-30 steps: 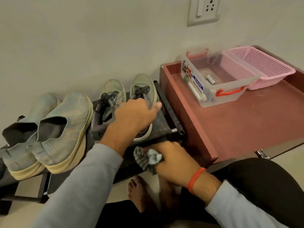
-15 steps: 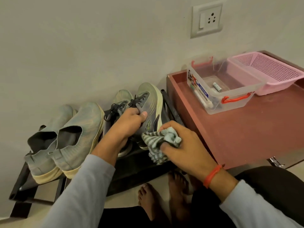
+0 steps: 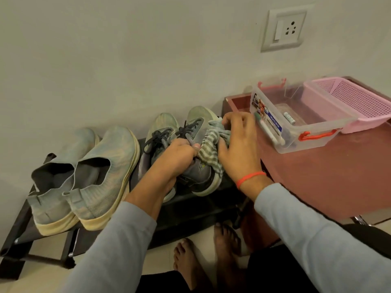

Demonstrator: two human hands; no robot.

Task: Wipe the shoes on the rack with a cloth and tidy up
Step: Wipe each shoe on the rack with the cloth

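The left hand (image 3: 177, 157) clamped the laced shoe (image 3: 198, 166), tilted up on the rack (image 3: 201, 206); the right hand (image 3: 237, 144) pressed the cloth (image 3: 211, 149) against its side. Wiping looked barely begun, with three shoes left.

The single head-worn camera is looking forward and steeply down from above the person's lap, sitting close to the shoe rack (image 3: 53, 248) against the wall (image 3: 127, 60). Its wide lens is bending the edges, taking in bare feet (image 3: 190, 265) below.
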